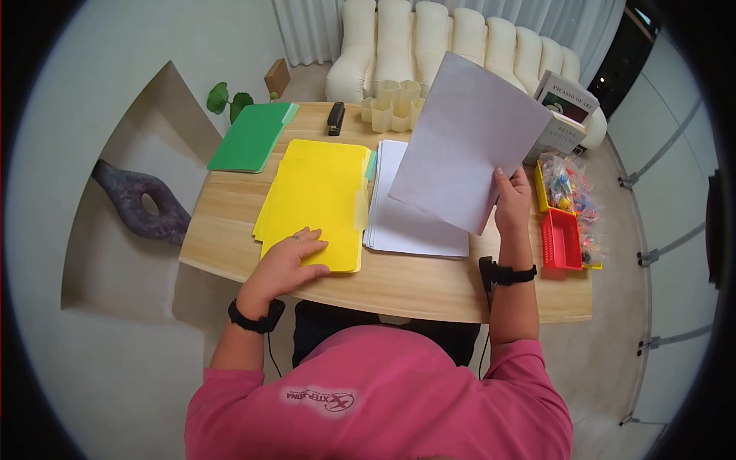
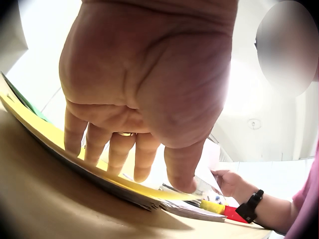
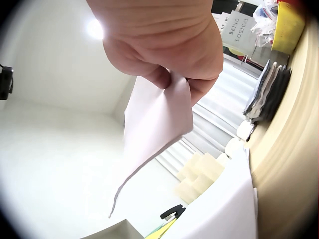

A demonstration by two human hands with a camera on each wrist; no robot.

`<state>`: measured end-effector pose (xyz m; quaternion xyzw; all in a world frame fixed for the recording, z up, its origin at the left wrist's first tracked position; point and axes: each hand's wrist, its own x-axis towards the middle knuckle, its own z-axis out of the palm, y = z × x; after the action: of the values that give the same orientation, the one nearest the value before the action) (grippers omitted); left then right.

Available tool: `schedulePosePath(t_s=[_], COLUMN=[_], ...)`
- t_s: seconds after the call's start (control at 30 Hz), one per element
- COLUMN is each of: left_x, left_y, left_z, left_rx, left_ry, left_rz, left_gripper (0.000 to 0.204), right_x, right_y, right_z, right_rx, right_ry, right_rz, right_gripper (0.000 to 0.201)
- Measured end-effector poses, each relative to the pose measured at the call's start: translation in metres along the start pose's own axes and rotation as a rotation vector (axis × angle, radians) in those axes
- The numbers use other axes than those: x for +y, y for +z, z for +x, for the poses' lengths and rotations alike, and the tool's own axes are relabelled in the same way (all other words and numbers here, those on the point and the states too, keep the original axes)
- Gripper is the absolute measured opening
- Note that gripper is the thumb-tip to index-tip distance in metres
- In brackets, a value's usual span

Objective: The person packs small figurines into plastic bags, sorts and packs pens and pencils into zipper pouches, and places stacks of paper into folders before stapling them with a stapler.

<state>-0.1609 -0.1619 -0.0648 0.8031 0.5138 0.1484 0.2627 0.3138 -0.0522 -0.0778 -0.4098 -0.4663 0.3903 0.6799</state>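
My right hand [image 1: 513, 203] pinches a white sheet of paper [image 1: 471, 138] near its lower right corner, thumb on top. The sheet is raised and tilted over a stack of white paper [image 1: 414, 234] on the table. In the right wrist view the sheet [image 3: 154, 114] hangs from between thumb and fingers. My left hand [image 1: 287, 264] lies with spread fingers on the front edge of a pile of yellow folders [image 1: 318, 192]. Seen from the left wrist, its straight fingers [image 2: 114, 154] rest on the top folder. A ring is on one finger.
A green folder [image 1: 253, 138] lies at the back left, and a black stapler [image 1: 336, 119] and cream hexagonal holder [image 1: 395, 106] stand behind the piles. At the right are a red basket [image 1: 562, 240], a yellow basket [image 1: 543, 189] with bagged items, and upright books [image 1: 563, 111].
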Motion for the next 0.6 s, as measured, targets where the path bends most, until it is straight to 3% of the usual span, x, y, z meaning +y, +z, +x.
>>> schedulePosePath(t_s=[0.4, 0.5, 0.57, 0.6], left_x=[-0.009, -0.015, 0.002, -0.006], left_y=[0.005, 0.008, 0.002, 0.014], left_z=[0.000, 0.002, 0.000, 0.001], left_rx=[0.057, 0.106, 0.193, 0.199], left_ry=[0.070, 0.071, -0.254, -0.252], left_rz=[-0.021, -0.043, -0.346, -0.346], left_gripper=[0.057, 0.040, 0.031, 0.031], right_x=[-0.014, -0.017, -0.017, -0.018], right_y=[0.026, 0.036, 0.043, 0.047], right_z=[-0.007, -0.011, -0.013, -0.014], right_rx=[-0.089, -0.104, -0.100, -0.104], right_ry=[0.053, 0.071, 0.106, 0.102], right_rz=[0.051, 0.035, 0.027, 0.027], right_gripper=[0.030, 0.028, 0.026, 0.026])
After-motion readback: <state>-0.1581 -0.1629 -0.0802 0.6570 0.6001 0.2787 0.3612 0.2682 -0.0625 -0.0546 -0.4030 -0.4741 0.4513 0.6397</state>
